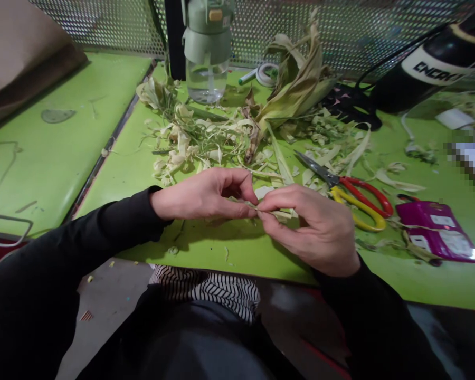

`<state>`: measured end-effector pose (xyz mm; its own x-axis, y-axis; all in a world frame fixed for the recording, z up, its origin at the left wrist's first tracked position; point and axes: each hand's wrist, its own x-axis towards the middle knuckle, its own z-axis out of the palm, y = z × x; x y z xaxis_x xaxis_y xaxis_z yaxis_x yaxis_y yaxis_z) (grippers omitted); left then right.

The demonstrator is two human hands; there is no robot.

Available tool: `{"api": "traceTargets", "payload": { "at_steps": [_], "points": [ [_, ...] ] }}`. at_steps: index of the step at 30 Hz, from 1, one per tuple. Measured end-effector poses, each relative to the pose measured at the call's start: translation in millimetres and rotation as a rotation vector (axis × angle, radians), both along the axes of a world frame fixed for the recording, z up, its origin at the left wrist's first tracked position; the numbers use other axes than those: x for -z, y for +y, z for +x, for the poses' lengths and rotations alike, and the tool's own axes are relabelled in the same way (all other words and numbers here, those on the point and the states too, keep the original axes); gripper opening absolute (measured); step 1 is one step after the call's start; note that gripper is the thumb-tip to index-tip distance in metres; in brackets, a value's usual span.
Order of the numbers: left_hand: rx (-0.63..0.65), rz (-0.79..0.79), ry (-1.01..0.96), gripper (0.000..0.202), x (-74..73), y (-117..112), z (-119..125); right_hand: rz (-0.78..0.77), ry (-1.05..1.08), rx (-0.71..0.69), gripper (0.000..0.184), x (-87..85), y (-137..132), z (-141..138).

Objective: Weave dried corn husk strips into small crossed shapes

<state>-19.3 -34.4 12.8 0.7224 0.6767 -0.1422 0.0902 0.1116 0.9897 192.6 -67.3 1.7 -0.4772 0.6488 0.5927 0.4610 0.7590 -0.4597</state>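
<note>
Thumb and forefinger of my left hand [211,195] pinch a pale green strip of corn husk [243,203] above the front of the green table. My right hand [312,224] pinches the same strip, the fingertips of both hands almost touching. One end of the husk pokes out below my right fingers; the rest is partly hidden by the hands. Just beyond lies a heap of husk scraps [217,134], with a large dried corn husk [293,100] on it. Scissors [340,184] with one red and one yellow handle rest to the right of my right hand, blades part open.
A green water bottle [208,58] stands at the back before a perforated metal screen [119,24]. Tape [266,75] and a marker [248,77] lie beside it. On the right are a purple packet [437,229] and a black bottle [423,68]. Brown paper [24,53] covers the far left.
</note>
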Motion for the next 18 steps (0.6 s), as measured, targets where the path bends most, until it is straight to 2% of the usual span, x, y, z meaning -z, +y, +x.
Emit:
{"api": "traceTargets", "payload": {
  "at_steps": [3, 6, 11, 13, 15, 18],
  "points": [
    [-0.014, -0.018, 0.029, 0.018, -1.3, -2.6, 2.1, -0.119, 0.067, 0.004, 0.016, -1.6, 0.0, 1.2],
    [-0.087, 0.04, 0.006, 0.015, -0.1, -6.4, 6.3, -0.182, 0.075, -0.017, 0.013, -2.0, 2.1, 3.1],
    [-0.212, 0.264, -0.01, 0.013, 5.7, -11.6, 11.1, -0.14, 0.039, 0.033, 0.012, -0.7, 2.3, 2.7],
    [-0.205, 0.294, 0.028, 0.012, 4.9, -10.7, 9.5, -0.118, 0.012, 0.051, 0.014, -1.1, 0.2, 2.1],
    [-0.12, 0.198, 0.043, 0.012, 1.8, -7.5, 6.1, -0.09, -0.022, 0.061, 0.016, -1.9, -2.1, 1.8],
    [0.011, -0.028, 0.057, 0.017, -2.6, -0.9, 0.6, -0.086, -0.037, 0.041, 0.018, -1.8, -3.7, 2.1]
  ]
}}
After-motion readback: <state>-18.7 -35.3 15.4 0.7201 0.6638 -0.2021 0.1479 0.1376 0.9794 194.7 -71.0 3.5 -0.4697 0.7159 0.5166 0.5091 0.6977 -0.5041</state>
